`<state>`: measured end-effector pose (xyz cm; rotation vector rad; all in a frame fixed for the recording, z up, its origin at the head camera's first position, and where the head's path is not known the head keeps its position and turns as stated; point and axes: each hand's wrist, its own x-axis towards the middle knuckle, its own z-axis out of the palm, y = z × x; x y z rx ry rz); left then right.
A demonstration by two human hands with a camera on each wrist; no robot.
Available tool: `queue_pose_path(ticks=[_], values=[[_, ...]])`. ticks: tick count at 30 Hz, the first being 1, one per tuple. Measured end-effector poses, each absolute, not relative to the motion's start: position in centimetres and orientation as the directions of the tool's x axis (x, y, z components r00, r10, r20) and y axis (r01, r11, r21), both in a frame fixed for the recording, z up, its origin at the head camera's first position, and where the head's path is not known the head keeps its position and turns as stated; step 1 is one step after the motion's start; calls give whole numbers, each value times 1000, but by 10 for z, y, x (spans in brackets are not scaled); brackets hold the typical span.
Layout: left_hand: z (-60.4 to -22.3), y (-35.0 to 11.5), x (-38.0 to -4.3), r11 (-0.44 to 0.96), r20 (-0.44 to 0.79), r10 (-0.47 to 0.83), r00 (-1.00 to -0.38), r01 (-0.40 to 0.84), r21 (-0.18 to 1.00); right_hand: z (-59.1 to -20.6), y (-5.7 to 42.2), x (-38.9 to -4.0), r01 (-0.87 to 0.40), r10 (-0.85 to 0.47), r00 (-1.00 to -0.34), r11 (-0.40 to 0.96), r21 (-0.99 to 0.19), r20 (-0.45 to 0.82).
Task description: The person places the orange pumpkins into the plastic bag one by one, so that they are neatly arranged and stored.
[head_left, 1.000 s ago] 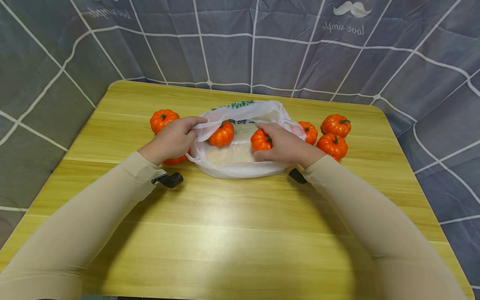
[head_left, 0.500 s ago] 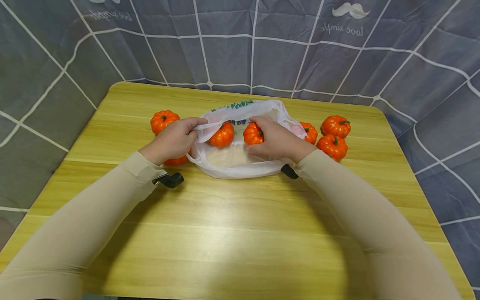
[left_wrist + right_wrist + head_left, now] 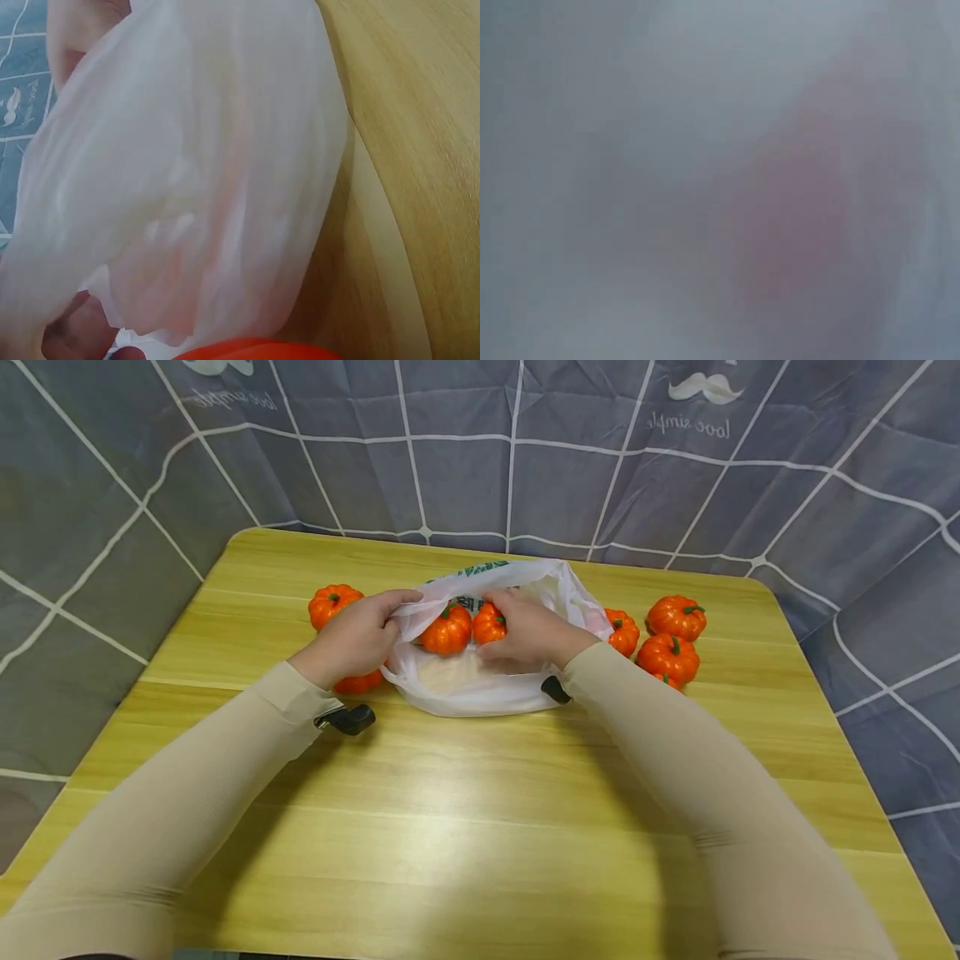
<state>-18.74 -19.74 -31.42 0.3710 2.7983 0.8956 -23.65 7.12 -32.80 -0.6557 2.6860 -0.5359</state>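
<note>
A white plastic bag (image 3: 480,700) with green print lies with its mouth held wide on the table. My left hand (image 3: 358,637) pinches the bag's left rim between thumb and fingers. Inside the mouth, my right hand (image 3: 531,631) grips a small orange pumpkin (image 3: 489,623), right beside another orange pumpkin (image 3: 447,631) in the bag. In the left wrist view the thin bag (image 3: 202,150) fills the middle, with an orange edge of a pumpkin (image 3: 255,349) at the bottom. The right wrist view is blurred by the bag's film (image 3: 705,112).
Several pumpkins stand at the right, among them one at the back (image 3: 677,617) and one in front of it (image 3: 667,657). Left of the bag are a pumpkin (image 3: 333,603) and another (image 3: 360,682) partly behind my hand. A grey curtain (image 3: 465,485) surrounds the wooden table (image 3: 450,827).
My right hand has moved left inside the bag, carrying its pumpkin up beside the other one. My left hand keeps its hold on the rim.
</note>
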Motion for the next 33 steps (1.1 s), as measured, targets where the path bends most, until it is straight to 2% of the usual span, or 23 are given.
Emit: queue_pose_path(ticks=[7, 14, 20, 27, 33], values=[[-311, -195, -186, 762, -71, 261, -963, 161, 627, -337, 80, -238, -328, -476, -837, 831, -449, -271], [-309, -196, -186, 745, 17, 232, -972, 189, 640, -333, 84, -238, -305, -477, -837, 813, -496, -268], [-306, -194, -188, 757, -35, 261, -965, 182, 628, -337, 83, -236, -250, -422, -875, 816, -521, -240], [-305, -197, -188, 783, -47, 271, -961, 192, 592, -342, 88, -236, -262, -418, -872, 837, -480, -253], [-304, -199, -190, 782, -56, 300, -952, 213, 585, -342, 88, -236, -271, -424, -876, 827, -492, -232]])
